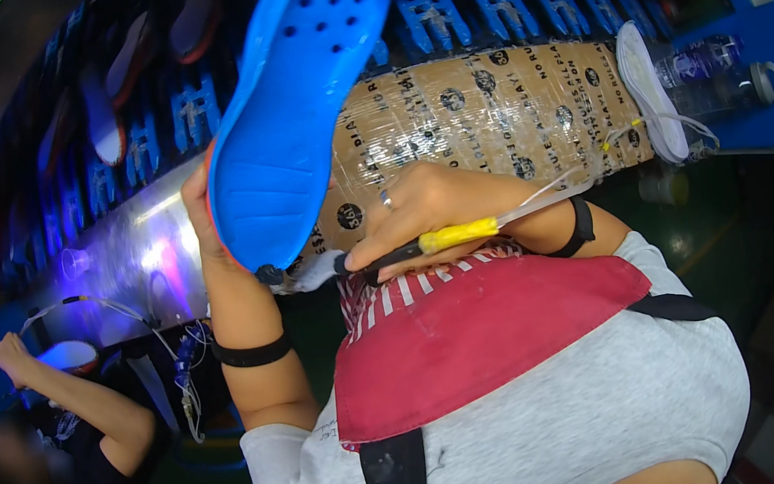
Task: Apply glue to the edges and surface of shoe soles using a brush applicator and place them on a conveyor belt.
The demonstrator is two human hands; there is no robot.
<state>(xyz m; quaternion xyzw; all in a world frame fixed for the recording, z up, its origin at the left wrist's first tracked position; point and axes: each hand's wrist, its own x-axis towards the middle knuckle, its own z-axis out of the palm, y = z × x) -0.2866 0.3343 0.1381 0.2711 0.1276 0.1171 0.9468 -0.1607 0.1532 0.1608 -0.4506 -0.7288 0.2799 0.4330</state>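
Observation:
A large blue shoe sole (pixel 288 126), dotted with small holes near its upper end, is held up in front of me. My left hand (pixel 203 210) grips its left edge, the fingers partly hidden behind it. My right hand (pixel 427 203), with a ring on one finger, is closed round a glue brush (pixel 459 235) that has a black and yellow handle. A clear tube runs from the handle past my right forearm. The brush's pale head is at the sole's lower end, with a dark tip by the heel edge; whether it touches cannot be made out.
Film-covered cardboard (pixel 488 114) lies on the bench beyond my hands. A white sole (pixel 652 93) lies at its right end, beside clear bottles (pixel 713 94). Blue holders (pixel 433 22) and more soles line the far side. At left, a co-worker's hand (pixel 14 360) is near another sole (pixel 68 355).

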